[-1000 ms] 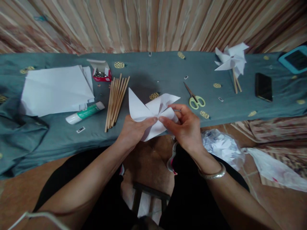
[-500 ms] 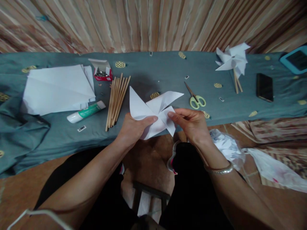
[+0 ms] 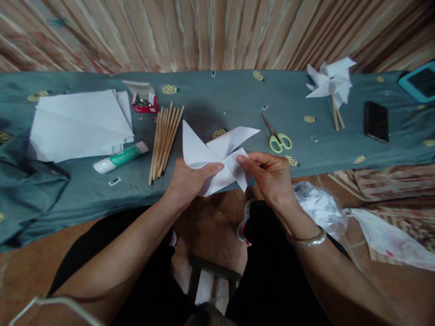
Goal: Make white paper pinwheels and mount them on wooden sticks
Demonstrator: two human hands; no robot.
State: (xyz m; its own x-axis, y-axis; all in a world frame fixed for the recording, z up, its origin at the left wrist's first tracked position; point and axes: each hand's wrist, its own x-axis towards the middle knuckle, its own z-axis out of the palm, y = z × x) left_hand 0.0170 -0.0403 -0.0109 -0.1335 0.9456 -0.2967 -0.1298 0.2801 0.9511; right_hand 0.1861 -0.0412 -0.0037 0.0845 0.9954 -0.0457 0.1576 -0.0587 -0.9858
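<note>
A half-folded white paper pinwheel (image 3: 217, 156) hangs over the near edge of the table. My left hand (image 3: 190, 181) grips it from below, thumb pressed on its centre. My right hand (image 3: 272, 174) pinches the lower right flap between thumb and fingers; a silver bangle sits on that wrist. A bundle of wooden sticks (image 3: 165, 138) lies just left of the pinwheel, and a glue stick (image 3: 120, 157) lies further left.
The grey-green tablecloth (image 3: 217, 95) carries a stack of white paper (image 3: 79, 124), a red box of pins (image 3: 144, 102), green-handled scissors (image 3: 277, 136), finished pinwheels on sticks (image 3: 331, 83), a black phone (image 3: 375, 121) and a blue-cased tablet (image 3: 419, 81). Crumpled paper in plastic bags (image 3: 319, 206) lies on the floor at right.
My right hand has drawn back from the pinwheel's centre to its lower right flap, which now points downward. My left hand has kept its grip.
</note>
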